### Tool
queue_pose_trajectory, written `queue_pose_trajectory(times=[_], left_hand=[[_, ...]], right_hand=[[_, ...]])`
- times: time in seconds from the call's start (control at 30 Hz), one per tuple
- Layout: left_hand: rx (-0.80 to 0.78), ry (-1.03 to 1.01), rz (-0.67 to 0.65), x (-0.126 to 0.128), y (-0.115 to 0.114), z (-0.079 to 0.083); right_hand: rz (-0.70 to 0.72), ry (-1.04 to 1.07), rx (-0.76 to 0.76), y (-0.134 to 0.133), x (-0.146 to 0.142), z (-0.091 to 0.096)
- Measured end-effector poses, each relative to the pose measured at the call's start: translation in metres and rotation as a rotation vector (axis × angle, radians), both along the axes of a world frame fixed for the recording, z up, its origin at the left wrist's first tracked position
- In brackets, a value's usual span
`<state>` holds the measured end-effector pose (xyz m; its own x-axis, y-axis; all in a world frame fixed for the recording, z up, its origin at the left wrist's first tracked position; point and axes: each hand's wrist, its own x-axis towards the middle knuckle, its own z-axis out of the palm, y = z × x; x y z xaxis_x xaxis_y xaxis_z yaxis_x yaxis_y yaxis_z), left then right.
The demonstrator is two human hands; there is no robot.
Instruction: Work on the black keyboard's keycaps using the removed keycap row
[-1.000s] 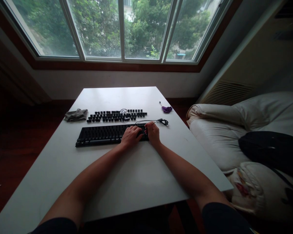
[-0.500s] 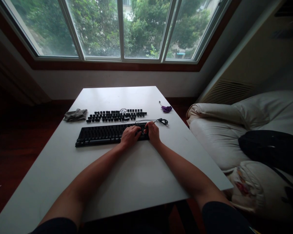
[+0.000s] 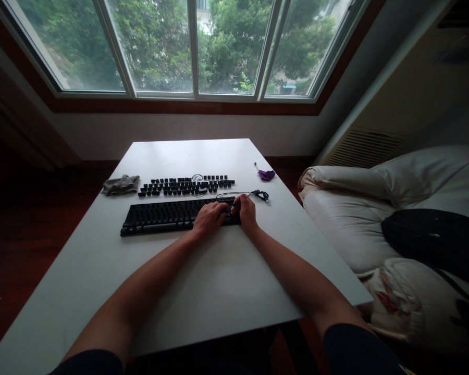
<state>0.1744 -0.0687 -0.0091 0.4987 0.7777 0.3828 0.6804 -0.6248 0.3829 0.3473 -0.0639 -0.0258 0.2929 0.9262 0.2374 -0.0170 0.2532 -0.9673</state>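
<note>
A black keyboard (image 3: 160,216) lies across the white table (image 3: 219,281). Both my hands are at its right end. My left hand (image 3: 208,219) rests on the keys with its fingers bent forward and nothing in them. My right hand (image 3: 245,212) is closed in a pinch at the keyboard's right edge, on something too small to name. Behind the keyboard lie rows of loose black keycaps (image 3: 185,185). A thin black cable (image 3: 260,195) curls just beyond my right hand.
A crumpled grey cloth (image 3: 121,184) lies at the table's left, a small purple item (image 3: 266,174) at the far right. A white sofa (image 3: 375,208) with a black bag (image 3: 433,239) stands right of the table. Windows (image 3: 195,47) are behind.
My right hand has crept slightly up and to the right along the keyboard's end. Everything else stays where it was.
</note>
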Motion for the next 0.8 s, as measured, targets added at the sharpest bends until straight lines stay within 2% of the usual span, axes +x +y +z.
queue_pose_trajectory(times=[0.1, 0.53, 0.8], left_hand=[[-0.003, -0.009, -0.016, -0.0004, 0.0005, -0.0017], [-0.019, -0.052, 0.102, 0.0012, -0.0011, 0.0014], [-0.027, -0.074, 0.094, 0.0011, -0.0034, 0.0044]], right_hand=[[0.009, 0.014, -0.004, 0.0009, 0.0008, -0.0007], [0.044, 0.115, -0.012, 0.0028, 0.002, 0.0001], [0.028, 0.119, -0.022, 0.0037, 0.0011, 0.0003]])
